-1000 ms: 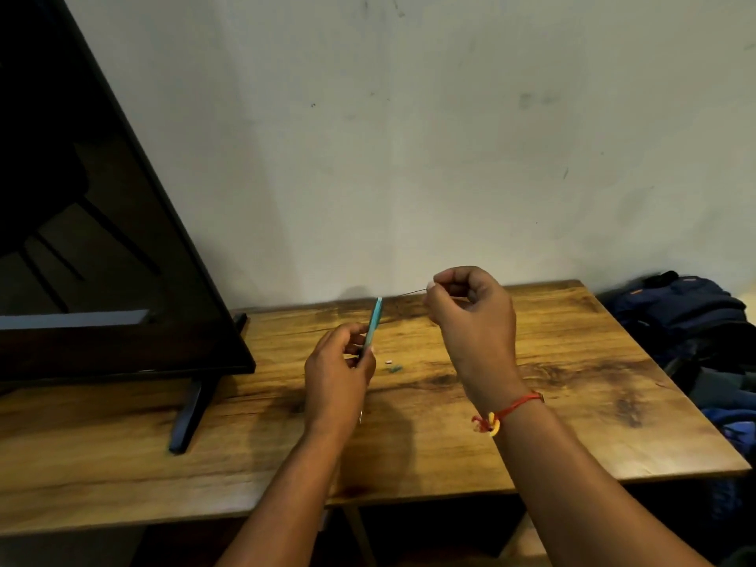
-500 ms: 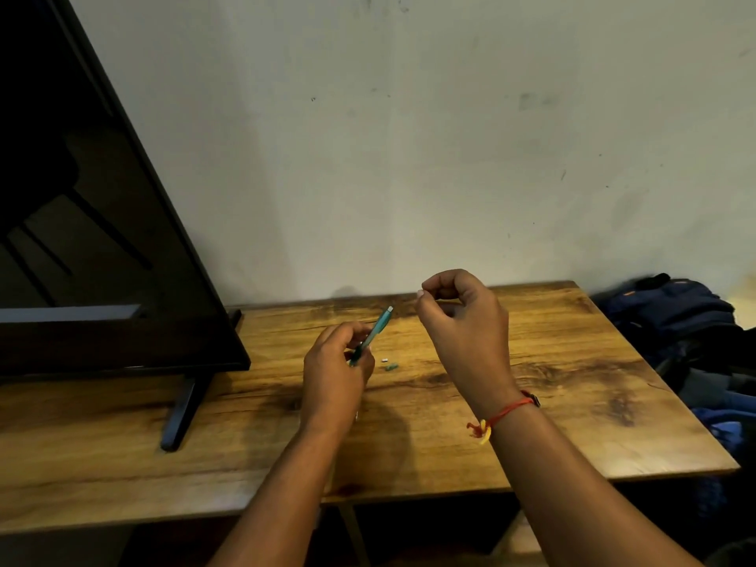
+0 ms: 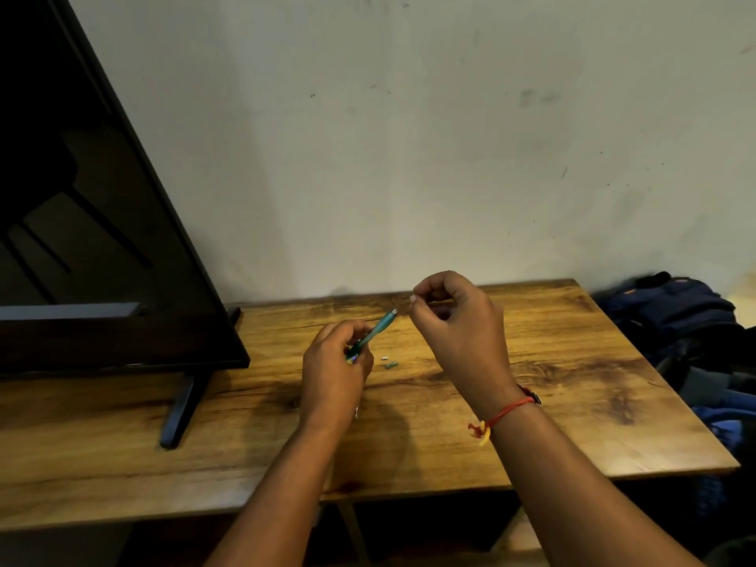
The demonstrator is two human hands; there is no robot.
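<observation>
Television (image 3: 102,239) blocks the left; bare tabletop (image 3: 552,382) lies right.

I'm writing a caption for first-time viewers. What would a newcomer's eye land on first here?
At centre, above the wooden table, the left hand grips a teal pen tilted toward the right hand, whose fingertips pinch together beside its tip. A red thread bracelet stands out on the right wrist, and a big dark TV screen fills the left.

Your wooden counter (image 3: 532,403) carries a dark television (image 3: 102,280) at its left, standing on a slim black foot (image 3: 178,411). Near the middle, a tiny white piece (image 3: 384,358) and a small teal piece (image 3: 391,365) lie just beside each other.
</observation>
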